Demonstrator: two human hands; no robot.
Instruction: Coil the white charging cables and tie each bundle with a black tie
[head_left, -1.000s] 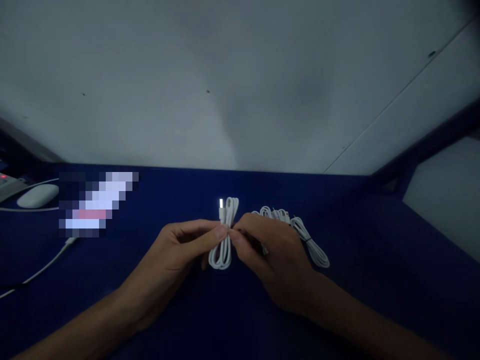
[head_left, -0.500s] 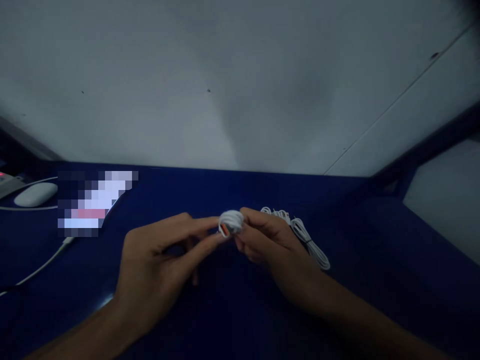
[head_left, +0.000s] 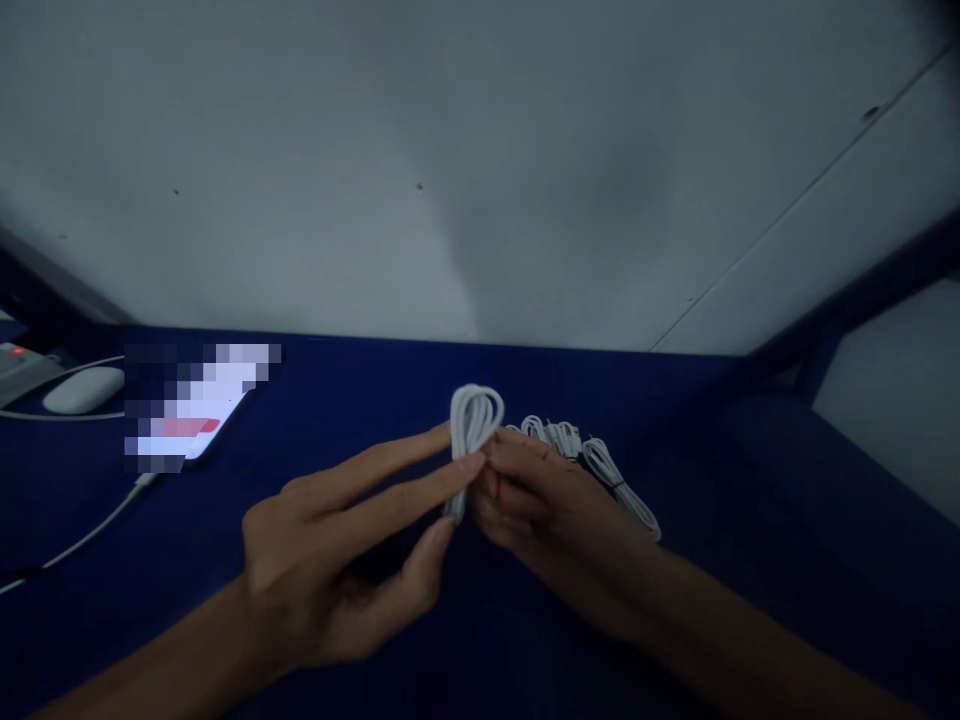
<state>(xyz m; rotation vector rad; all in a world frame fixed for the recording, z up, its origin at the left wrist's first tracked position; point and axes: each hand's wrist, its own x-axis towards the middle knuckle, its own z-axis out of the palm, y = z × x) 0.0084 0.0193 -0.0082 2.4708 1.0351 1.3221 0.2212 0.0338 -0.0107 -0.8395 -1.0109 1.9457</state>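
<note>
**Cable bundle (head_left: 475, 418), white, round-cored and folded into long loops, up between both hands**

Hands nearly together, meeting at the bundle. Left hand (head_left: 322, 550) is clamped on it: index finger runs behind, another finger lies across the front, thumb sits by the lower end. Right hand (head_left: 570, 500) has fingers curled in, tips against the bundle's right side. Can't tell whether they pinch the cable itself; contact is hidden.

Bundle stands roughly upright, rounded loop ends fanned out above the fingertips. Lower end partly covered by fingers. No clear view of its plugs.

Just beyond the right hand, on the dark blue, smooth tabletop (head_left: 360, 390): small cluster of white coiled cables (head_left: 553, 436), partly hidden by that hand, count unclear. Beside it, one long white cable coil (head_left: 626, 490) with a dark tie around it lies slanted, its near end by the right wrist.

Beyond and left of the left hand: slim phone with lit screen (head_left: 217, 405), mostly pixelated. Thin white cord (head_left: 97, 538) runs from its near end toward the left edge. Further left, glossy white rounded case (head_left: 84, 390), then pale box with red light (head_left: 22, 370), cut off by the frame. Flat grey-white panel (head_left: 337, 200) rises beyond both hands.
</note>
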